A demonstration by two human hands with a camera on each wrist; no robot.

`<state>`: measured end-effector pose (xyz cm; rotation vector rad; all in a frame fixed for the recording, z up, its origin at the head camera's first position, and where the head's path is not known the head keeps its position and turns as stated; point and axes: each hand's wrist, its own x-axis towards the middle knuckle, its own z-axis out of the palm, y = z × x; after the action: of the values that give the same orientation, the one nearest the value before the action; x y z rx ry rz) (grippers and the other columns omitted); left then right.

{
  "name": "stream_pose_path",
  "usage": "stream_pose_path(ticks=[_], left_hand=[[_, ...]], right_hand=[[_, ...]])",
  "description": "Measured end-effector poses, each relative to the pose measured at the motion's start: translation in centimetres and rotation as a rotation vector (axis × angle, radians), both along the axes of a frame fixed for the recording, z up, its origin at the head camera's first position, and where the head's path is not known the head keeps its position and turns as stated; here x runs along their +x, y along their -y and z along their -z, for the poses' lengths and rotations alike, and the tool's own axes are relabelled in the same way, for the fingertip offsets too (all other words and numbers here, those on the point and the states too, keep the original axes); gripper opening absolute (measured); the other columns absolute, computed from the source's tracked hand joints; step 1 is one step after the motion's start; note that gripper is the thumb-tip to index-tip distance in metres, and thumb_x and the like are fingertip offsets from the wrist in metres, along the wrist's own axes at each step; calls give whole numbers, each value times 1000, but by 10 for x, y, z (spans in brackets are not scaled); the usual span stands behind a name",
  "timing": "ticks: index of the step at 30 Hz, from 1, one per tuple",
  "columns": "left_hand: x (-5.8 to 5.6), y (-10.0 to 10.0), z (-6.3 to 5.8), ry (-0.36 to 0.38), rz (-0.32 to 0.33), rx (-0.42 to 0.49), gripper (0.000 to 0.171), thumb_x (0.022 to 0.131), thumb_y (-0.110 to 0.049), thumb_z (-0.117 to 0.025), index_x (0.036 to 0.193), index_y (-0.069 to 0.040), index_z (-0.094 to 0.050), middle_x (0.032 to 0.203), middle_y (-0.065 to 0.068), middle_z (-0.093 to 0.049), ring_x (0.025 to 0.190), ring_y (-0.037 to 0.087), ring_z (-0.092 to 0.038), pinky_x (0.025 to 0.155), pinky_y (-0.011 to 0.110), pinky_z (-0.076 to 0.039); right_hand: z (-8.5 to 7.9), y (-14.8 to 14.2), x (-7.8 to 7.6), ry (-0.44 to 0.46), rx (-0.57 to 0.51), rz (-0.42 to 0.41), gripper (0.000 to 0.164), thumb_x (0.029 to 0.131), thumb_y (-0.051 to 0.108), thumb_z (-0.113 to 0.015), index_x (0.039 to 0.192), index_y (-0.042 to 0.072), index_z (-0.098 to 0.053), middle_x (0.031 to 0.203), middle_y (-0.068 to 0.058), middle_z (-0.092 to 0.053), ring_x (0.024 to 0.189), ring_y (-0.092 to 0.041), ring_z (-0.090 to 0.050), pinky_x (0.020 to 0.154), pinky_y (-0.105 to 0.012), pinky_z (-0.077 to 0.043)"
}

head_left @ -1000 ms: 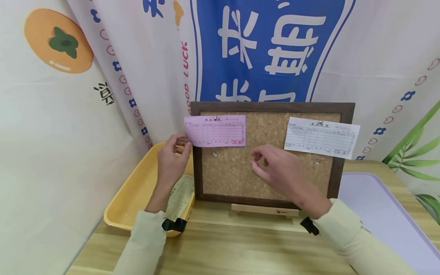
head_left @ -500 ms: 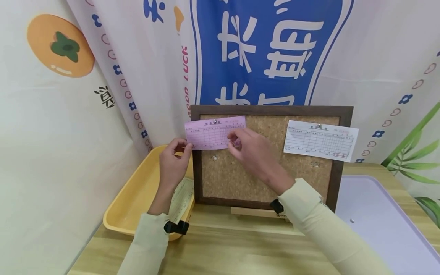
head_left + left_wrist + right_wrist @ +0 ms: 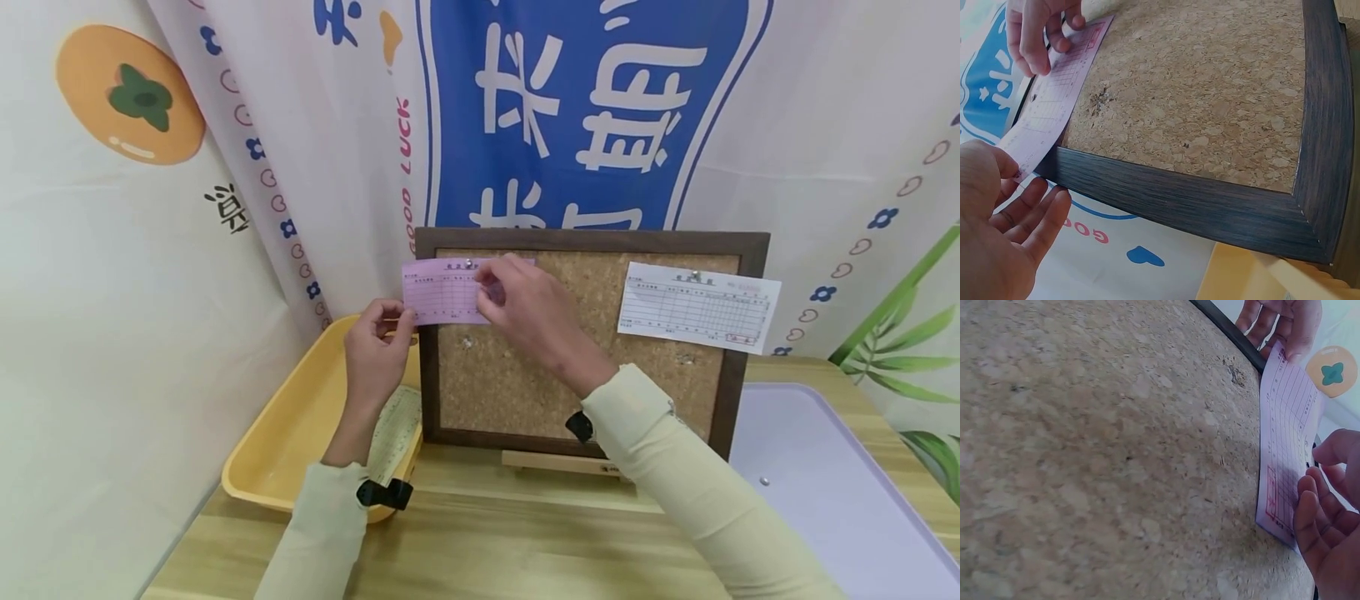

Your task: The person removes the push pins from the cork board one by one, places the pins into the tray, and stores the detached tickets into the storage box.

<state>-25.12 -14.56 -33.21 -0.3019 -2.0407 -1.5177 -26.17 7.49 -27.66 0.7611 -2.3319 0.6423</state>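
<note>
A pink receipt slip (image 3: pixel 442 292) hangs at the upper left of a dark-framed corkboard (image 3: pixel 525 383), under a pushpin (image 3: pixel 468 263) at its top. My left hand (image 3: pixel 377 350) pinches the slip's lower left corner, thumb on the front and fingers behind, as the left wrist view shows. In front of the slip's right half is my right hand (image 3: pixel 528 312), fingers bent and thumb near the index finger; it covers that part in the head view. Nothing is visible between those fingertips in the right wrist view (image 3: pixel 1332 506). A white receipt slip (image 3: pixel 697 308) is pinned at the board's upper right.
A yellow bin (image 3: pixel 300 417) with printed paper (image 3: pixel 393 429) inside stands left of the board. On the right lies a lilac tray (image 3: pixel 810 450) bearing a small pin (image 3: pixel 764 481). The board rests on a wooden stand (image 3: pixel 555 460); a printed curtain (image 3: pixel 570 100) hangs behind.
From the middle of the board, my right hand has moved left to the pink slip and then slightly closer to its pin. My left hand stays at the slip's corner.
</note>
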Motion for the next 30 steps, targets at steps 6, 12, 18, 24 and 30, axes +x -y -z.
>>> stream_pose_path(ticks=[6,12,18,24,30], left_hand=[[18,-10,-15,-9,19,-1,13,101,0,-62,104,13,-62,101,27,-64,95,41,-69,72,18,-57],[21,-11,-16,-7,25,12,12,100,0,-63,102,12,-62,101,27,-64,93,40,-71,76,33,-61],[16,-9,-13,-7,38,17,14,101,-2,-63,103,12,-62,102,27,-64,94,41,-71,77,48,-59],[17,-7,-13,-7,49,26,14,101,-2,-63,103,12,-62,101,27,-63,95,47,-69,80,54,-58],[19,-6,-15,-23,39,21,14,101,-1,-63,103,12,-62,101,28,-64,93,45,-69,77,44,-61]], right_hand=[[-5,4,-7,-27,-33,-15,14,99,13,-65,111,6,-68,103,-4,-66,84,-13,-62,73,-26,-53],[-10,6,-9,-47,-30,-15,17,100,13,-65,115,6,-67,103,-5,-65,85,-13,-62,74,-27,-54],[-13,9,-11,-70,-8,-13,18,100,12,-63,116,5,-68,100,-4,-66,81,-13,-59,70,-27,-52],[-16,14,-12,-112,21,24,16,98,11,-64,111,6,-72,96,-4,-68,74,-13,-58,63,-26,-50],[-19,22,-10,-143,66,102,15,98,15,-64,107,10,-75,90,-1,-66,68,-12,-57,52,-27,-47]])
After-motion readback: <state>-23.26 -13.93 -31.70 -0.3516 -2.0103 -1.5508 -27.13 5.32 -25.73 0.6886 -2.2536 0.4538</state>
